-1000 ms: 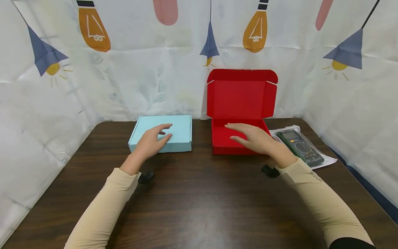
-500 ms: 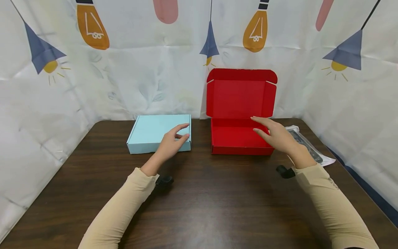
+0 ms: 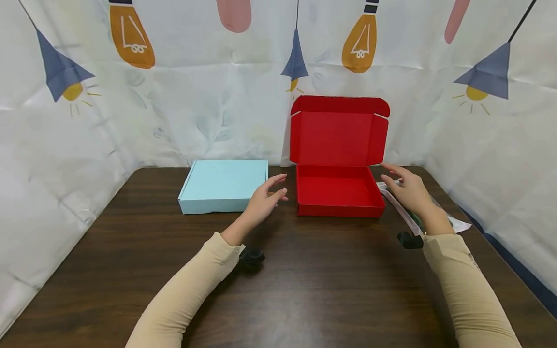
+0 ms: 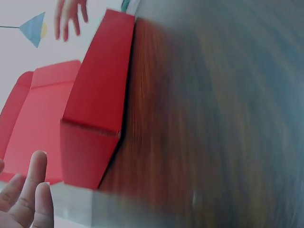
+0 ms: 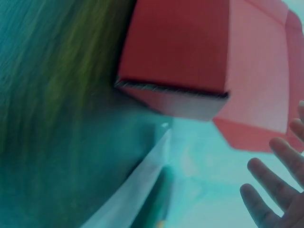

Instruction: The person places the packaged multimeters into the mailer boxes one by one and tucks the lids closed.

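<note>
A red cardboard box [image 3: 339, 188] stands with its lid [image 3: 339, 130] raised and nothing visible inside. My left hand [image 3: 264, 197] hovers in the gap between it and a closed light-blue box [image 3: 224, 186], fingers loosely bent and holding nothing. On the other side of the red box, my right hand [image 3: 411, 192] is above a clear plastic bag [image 3: 459, 225] that contains a multimeter, now mostly hidden by the hand. The right wrist view has my right fingers [image 5: 273, 183] spread apart and bare. Contact with the bag cannot be made out.
Both boxes sit along the back of a dark wooden table [image 3: 304, 280]. A white printed cloth [image 3: 183, 106] hangs behind and at both sides. A black wrist device [image 3: 251, 257] sits below my left wrist, another [image 3: 410, 240] near the right.
Both hands have shifted right: the left from over the light-blue box to the gap beside it, the right from over the red box to above the bagged multimeter. The boxes stay put.
</note>
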{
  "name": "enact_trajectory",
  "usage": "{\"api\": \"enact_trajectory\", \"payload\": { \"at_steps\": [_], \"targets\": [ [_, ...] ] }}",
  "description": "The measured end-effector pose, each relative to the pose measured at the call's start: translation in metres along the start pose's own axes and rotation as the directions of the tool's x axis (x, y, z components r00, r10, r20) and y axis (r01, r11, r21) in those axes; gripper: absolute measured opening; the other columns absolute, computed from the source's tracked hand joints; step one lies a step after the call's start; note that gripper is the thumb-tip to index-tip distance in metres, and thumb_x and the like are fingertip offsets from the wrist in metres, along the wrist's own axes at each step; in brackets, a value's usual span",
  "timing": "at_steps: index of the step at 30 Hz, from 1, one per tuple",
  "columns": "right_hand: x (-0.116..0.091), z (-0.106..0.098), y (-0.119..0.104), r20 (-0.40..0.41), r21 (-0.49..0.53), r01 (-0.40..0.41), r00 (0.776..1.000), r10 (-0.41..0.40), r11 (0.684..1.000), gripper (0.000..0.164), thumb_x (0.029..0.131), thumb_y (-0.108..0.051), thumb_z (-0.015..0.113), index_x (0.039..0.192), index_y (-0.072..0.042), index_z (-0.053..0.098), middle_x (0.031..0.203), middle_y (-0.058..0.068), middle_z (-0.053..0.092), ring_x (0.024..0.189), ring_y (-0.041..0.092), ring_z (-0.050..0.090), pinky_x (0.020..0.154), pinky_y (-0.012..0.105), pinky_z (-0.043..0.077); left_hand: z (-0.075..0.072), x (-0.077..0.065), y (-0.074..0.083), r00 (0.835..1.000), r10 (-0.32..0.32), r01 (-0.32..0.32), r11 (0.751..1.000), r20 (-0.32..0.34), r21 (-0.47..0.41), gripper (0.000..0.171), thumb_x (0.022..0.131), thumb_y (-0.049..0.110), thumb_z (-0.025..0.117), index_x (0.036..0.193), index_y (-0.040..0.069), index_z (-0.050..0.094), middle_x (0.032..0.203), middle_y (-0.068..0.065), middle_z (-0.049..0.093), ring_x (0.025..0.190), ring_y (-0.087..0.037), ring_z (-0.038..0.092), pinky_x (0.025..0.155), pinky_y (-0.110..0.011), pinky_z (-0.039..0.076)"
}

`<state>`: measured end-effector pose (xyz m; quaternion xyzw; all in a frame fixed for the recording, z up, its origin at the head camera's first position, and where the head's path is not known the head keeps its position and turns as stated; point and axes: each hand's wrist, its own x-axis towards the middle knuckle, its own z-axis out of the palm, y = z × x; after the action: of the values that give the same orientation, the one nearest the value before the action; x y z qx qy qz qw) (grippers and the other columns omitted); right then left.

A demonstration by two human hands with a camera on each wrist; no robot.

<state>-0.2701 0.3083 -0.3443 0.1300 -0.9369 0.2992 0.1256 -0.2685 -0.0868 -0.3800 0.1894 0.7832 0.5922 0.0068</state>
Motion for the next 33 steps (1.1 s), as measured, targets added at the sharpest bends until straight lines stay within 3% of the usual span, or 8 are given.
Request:
{"api": "enact_trajectory", "payload": {
  "at_steps": [3, 7, 12, 16, 19, 27, 33],
  "targets": [
    [-0.002, 0.001, 0.011, -0.01, 0.007, -0.047, 0.999, 0.047, 0.999, 0.05, 0.109, -0.025, 0.053, 0.152, -0.002, 0.047, 0.148, 0.032, 0.047, 0.13, 0.052, 0.048, 0.102, 0.069, 0.04, 0.006, 0.0, -0.001, 1.0, -0.028, 0.028, 0.999, 0.015, -0.032, 0.049, 0.107, 0.015, 0.054, 0.155, 0.01, 0.044, 0.156, -0.017, 0.045, 0.11, -0.038, 0.067, 0.093, -0.057, 0.051],
    [-0.004, 0.0, 0.024, -0.005, -0.042, -0.082, 0.997, 0.082, 0.996, 0.05, 0.108, -0.025, 0.053, 0.15, 0.001, 0.047, 0.152, 0.033, 0.04, 0.137, 0.055, 0.038, 0.107, 0.072, 0.031, 0.013, 0.0, -0.005, 0.998, -0.054, 0.055, 0.997, 0.017, -0.046, 0.049, 0.107, 0.014, 0.053, 0.155, 0.008, 0.043, 0.156, -0.02, 0.043, 0.108, -0.038, 0.068, 0.092, -0.054, 0.052],
    [-0.004, -0.002, 0.037, 0.071, -0.165, -0.134, 0.987, 0.147, 0.977, 0.058, 0.104, -0.026, 0.057, 0.15, 0.006, 0.042, 0.158, 0.038, 0.023, 0.142, 0.062, 0.021, 0.105, 0.08, 0.022, 0.018, -0.002, -0.011, 0.992, -0.125, 0.125, 0.99, 0.01, -0.058, 0.053, 0.108, 0.014, 0.052, 0.159, 0.009, 0.038, 0.156, -0.018, 0.044, 0.106, -0.039, 0.069, 0.089, -0.051, 0.052],
    [-0.005, -0.005, 0.047, 0.187, -0.222, -0.268, 0.932, 0.311, 0.937, 0.082, 0.101, -0.035, 0.059, 0.161, 0.001, 0.016, 0.159, 0.042, 0.001, 0.142, 0.068, 0.0, 0.1, 0.087, 0.011, 0.023, 0.002, -0.012, 0.975, -0.217, 0.222, 0.968, 0.055, -0.114, 0.056, 0.108, 0.02, 0.051, 0.162, 0.017, 0.033, 0.157, -0.015, 0.042, 0.109, -0.034, 0.068, 0.096, -0.051, 0.05],
    [-0.005, -0.005, 0.053, 0.249, -0.247, -0.323, 0.89, 0.382, 0.914, 0.097, 0.099, -0.042, 0.06, 0.162, -0.001, -0.001, 0.157, 0.044, -0.01, 0.138, 0.072, -0.009, 0.098, 0.089, 0.002, 0.027, 0.006, -0.013, 0.963, -0.258, 0.267, 0.952, 0.078, -0.146, 0.057, 0.108, 0.021, 0.05, 0.163, 0.021, 0.032, 0.159, -0.015, 0.038, 0.11, -0.033, 0.067, 0.1, -0.054, 0.048],
    [-0.003, -0.008, 0.064, 0.31, -0.277, -0.343, 0.852, 0.422, 0.897, 0.096, 0.099, -0.05, 0.058, 0.162, -0.005, 0.002, 0.154, 0.048, -0.01, 0.137, 0.073, -0.007, 0.098, 0.089, 0.003, 0.028, 0.025, -0.026, 0.947, -0.309, 0.32, 0.925, 0.083, -0.206, 0.061, 0.109, 0.022, 0.05, 0.165, 0.023, 0.025, 0.162, -0.017, 0.032, 0.096, -0.027, 0.068, 0.099, -0.047, 0.049],
    [-0.002, -0.005, 0.07, 0.314, -0.305, -0.357, 0.838, 0.447, 0.883, 0.098, 0.097, -0.054, 0.058, 0.162, -0.005, 0.004, 0.153, 0.048, -0.005, 0.138, 0.069, 0.0, 0.099, 0.088, 0.009, 0.031, 0.032, -0.03, 0.949, -0.3, 0.312, 0.934, 0.092, -0.172, 0.063, 0.108, 0.024, 0.052, 0.165, 0.023, 0.024, 0.161, -0.018, 0.033, 0.087, -0.022, 0.065, 0.1, -0.046, 0.05]
  ]
}}
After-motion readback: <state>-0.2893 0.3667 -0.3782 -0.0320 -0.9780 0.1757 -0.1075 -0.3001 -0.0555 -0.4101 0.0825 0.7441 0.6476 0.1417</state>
